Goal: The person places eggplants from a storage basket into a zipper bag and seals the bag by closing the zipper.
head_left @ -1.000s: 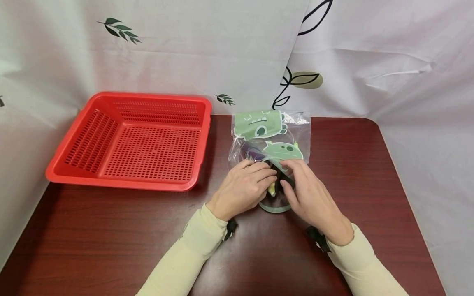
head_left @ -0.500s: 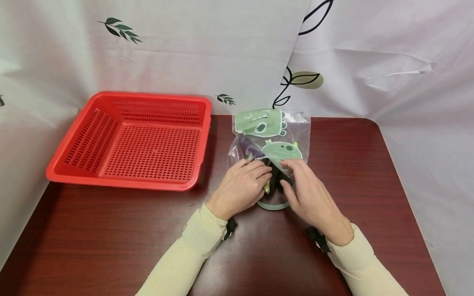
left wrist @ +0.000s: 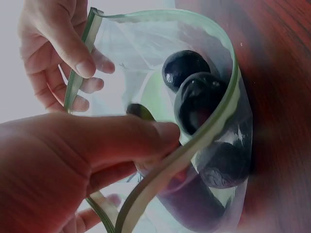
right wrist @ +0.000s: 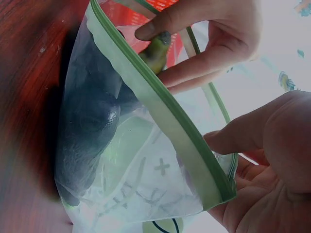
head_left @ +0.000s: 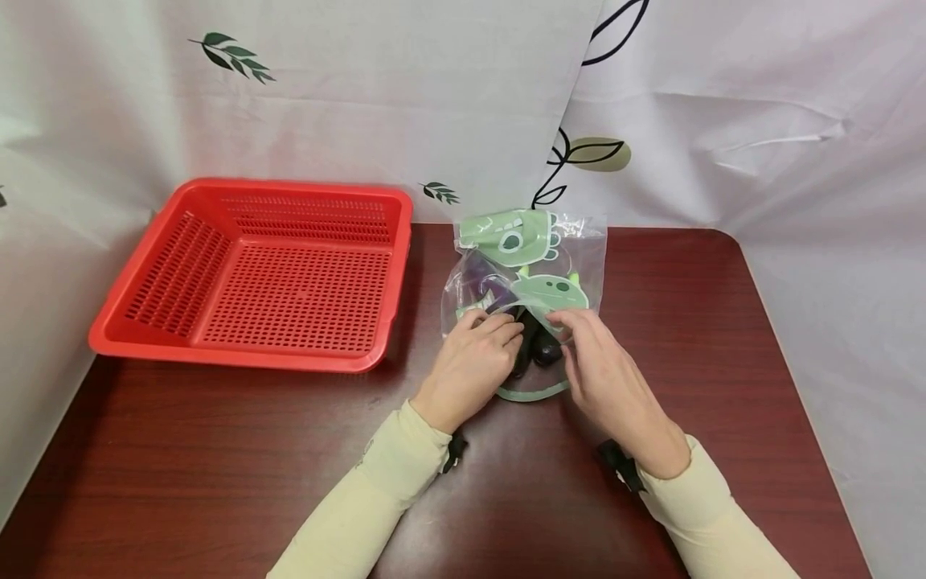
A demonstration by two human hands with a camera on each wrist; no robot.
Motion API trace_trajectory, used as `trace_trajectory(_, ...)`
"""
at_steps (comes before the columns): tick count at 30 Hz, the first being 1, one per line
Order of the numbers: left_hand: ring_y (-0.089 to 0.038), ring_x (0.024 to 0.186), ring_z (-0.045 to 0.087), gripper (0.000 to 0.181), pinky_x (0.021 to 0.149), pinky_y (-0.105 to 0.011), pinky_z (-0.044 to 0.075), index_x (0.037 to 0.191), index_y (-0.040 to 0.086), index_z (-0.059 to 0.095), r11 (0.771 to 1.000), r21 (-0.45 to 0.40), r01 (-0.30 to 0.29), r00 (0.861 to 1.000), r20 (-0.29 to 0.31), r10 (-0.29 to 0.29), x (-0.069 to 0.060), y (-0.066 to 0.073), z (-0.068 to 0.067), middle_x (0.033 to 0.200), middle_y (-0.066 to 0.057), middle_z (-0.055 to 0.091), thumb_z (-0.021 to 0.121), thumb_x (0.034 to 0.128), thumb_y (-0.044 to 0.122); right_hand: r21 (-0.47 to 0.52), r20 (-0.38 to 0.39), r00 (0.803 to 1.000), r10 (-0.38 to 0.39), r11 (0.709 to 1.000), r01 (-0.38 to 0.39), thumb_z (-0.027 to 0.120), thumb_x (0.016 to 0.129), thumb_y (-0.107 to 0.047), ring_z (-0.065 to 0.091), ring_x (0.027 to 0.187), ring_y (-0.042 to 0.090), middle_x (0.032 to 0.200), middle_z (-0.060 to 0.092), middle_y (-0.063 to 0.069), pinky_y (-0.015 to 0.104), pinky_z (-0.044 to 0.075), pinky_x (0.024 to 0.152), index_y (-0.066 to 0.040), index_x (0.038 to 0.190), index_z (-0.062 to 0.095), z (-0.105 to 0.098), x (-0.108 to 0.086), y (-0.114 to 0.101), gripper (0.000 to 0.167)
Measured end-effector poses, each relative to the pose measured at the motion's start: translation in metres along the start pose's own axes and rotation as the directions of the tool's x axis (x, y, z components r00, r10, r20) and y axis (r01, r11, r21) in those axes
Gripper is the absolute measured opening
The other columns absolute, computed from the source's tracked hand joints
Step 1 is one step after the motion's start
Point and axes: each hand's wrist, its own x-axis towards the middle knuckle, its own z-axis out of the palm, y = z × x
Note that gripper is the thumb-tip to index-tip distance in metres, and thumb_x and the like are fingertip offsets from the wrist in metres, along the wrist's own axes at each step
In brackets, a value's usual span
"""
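A clear zip bag (head_left: 506, 241) with green cartoon prints lies at the table's back, its green-edged mouth spread toward me. Several dark eggplants (left wrist: 201, 102) are inside it. My left hand (head_left: 473, 362) reaches into the mouth; thumb and fingers hold an eggplant (right wrist: 158, 51) near its greenish stem end. That eggplant's purple body (left wrist: 189, 204) shows through the plastic in the left wrist view. On the opposite side, my right hand (head_left: 615, 394) pinches the bag's rim near the zip corner, holding the mouth apart. In the head view, the left hand covers the stem.
A red perforated plastic basket (head_left: 304, 297) stands on the table to the left of the bag. The brown wooden table (head_left: 217, 466) ends at a white leaf-patterned cloth (head_left: 362, 121) behind and at both sides.
My left hand has shifted slightly left, and the eggplant's stem end has gone from sight beneath it in the head view. The bag's front rim has drawn back a little. My right hand stays nearly still.
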Motion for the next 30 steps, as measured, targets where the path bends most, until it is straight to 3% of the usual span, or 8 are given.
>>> trace_trajectory(13,-0.016,0.113,0.06,0.021,0.097,-0.039,0.041,0.106,0.013,0.078,1.0,-0.017,0.013,0.999,0.051,-0.013,-0.002,-0.001,-0.008,0.113,0.001,0.072,0.061,0.094,0.011,-0.005,0.011,1.0,-0.015,1.0,0.015,0.057,0.086,0.02,0.059,0.103,0.024,0.119,0.056,0.015,0.039,0.054,0.087,0.003,0.13,0.052,0.001,0.001,0.001,0.048)
trace_trajectory(16,-0.015,0.109,0.062,0.017,0.097,-0.038,0.041,0.102,0.015,0.077,1.0,-0.031,0.002,0.998,0.06,0.0,-0.002,-0.004,-0.014,0.11,0.002,0.071,0.064,0.0929,0.01,-0.006,-0.008,0.999,-0.053,0.999,0.053,0.053,0.085,0.022,0.057,0.105,0.025,0.115,0.056,0.014,0.037,0.052,0.089,0.003,0.119,0.054,0.001,0.001,0.003,0.04)
trace_trajectory(21,-0.016,0.094,0.063,0.013,0.094,-0.036,0.042,0.09,0.017,0.074,0.997,-0.078,-0.024,0.996,0.086,0.031,-0.003,-0.008,-0.021,0.087,0.003,0.065,0.066,0.0911,0.007,0.0,-0.062,0.993,-0.101,0.995,0.101,0.043,0.083,0.024,0.056,0.105,0.027,0.109,0.056,0.015,0.035,0.045,0.089,0.003,0.104,0.051,0.001,0.003,0.007,0.03)
trace_trajectory(26,-0.016,0.084,0.061,0.016,0.088,-0.033,0.043,0.08,0.02,0.068,0.995,-0.087,-0.043,0.99,0.13,0.054,-0.005,-0.013,-0.024,0.077,0.004,0.058,0.069,0.0879,0.006,-0.012,-0.055,0.998,-0.028,1.0,0.027,0.045,0.086,0.02,0.057,0.102,0.028,0.108,0.058,0.016,0.038,0.048,0.088,0.006,0.114,0.051,-0.002,0.002,0.009,0.031)
trace_trajectory(30,-0.017,0.081,0.058,0.021,0.082,-0.032,0.043,0.075,0.02,0.063,0.995,-0.092,-0.039,0.992,0.115,0.049,-0.007,-0.014,-0.025,0.075,0.004,0.055,0.069,0.0861,0.004,-0.038,-0.021,1.0,0.02,0.999,-0.021,0.052,0.089,0.018,0.058,0.099,0.028,0.107,0.06,0.016,0.042,0.052,0.086,0.005,0.126,0.052,-0.005,0.002,0.01,0.039)
